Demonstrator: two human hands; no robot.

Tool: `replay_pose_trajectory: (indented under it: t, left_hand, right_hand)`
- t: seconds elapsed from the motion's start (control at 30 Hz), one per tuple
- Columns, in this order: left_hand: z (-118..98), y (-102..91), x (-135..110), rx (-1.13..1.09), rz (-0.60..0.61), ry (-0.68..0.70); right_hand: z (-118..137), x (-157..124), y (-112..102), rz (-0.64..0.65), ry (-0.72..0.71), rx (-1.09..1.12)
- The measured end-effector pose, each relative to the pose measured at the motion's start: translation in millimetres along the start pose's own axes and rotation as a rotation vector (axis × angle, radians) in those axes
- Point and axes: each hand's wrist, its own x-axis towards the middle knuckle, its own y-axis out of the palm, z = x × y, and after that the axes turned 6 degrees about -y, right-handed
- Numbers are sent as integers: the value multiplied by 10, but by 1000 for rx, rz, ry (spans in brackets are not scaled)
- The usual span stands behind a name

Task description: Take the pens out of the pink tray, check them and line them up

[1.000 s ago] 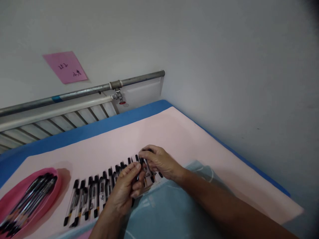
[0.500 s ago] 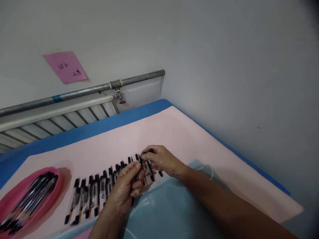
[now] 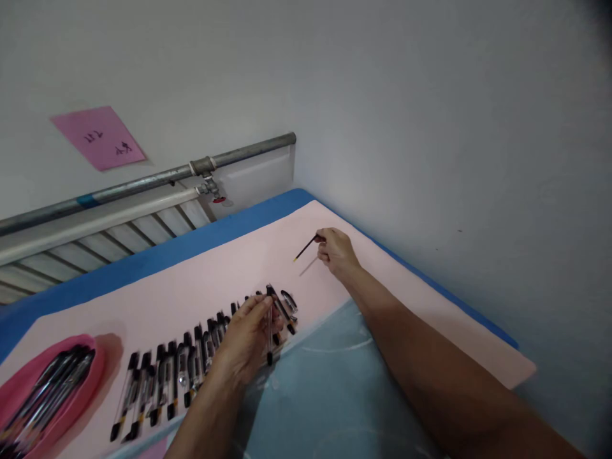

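My left hand [image 3: 248, 338] is closed around a clear pen barrel with a black tip [image 3: 270, 331], held upright just over a row of several black-capped pens [image 3: 191, 370] lying side by side on the pink table cover [image 3: 229, 274]. My right hand [image 3: 337, 252] is farther back and to the right, above the pink cover. It pinches a thin dark ink refill with a yellow tip [image 3: 305, 248] that points left and down.
A pink tray [image 3: 98, 360] at the left edge holds several more black pens. A pale blue sheet [image 3: 335, 395] lies near me on the table. Behind the blue table edge [image 3: 201, 236] run a metal pipe [image 3: 143, 182] and a radiator; a pink note [image 3: 98, 137] is on the wall.
My right hand has moved away from my left hand, back and to the right, drawing the thin refill out with it. The left hand stays at the pen row holding the barrel.
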Motion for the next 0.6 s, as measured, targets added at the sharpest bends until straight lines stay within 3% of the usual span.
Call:
replay_pose_trajectory:
  t: [0.1,0.23,0.4,0.6]
  left_hand:
    - [-26,193,183,145,-16,78]
    - [-26,392,486,524,-133,215]
    - [-2,497,706,831,-228,247]
    - [-83,459,744,1232,-343,288]
  right_hand:
    - [-49,-43,3,64,-181,-323]
    - [-55,-85,5,89,-491,-685]
    - [-28,-66,-36,84,-497,-771]
    - [-5,-91,-1,148,-477,-845]
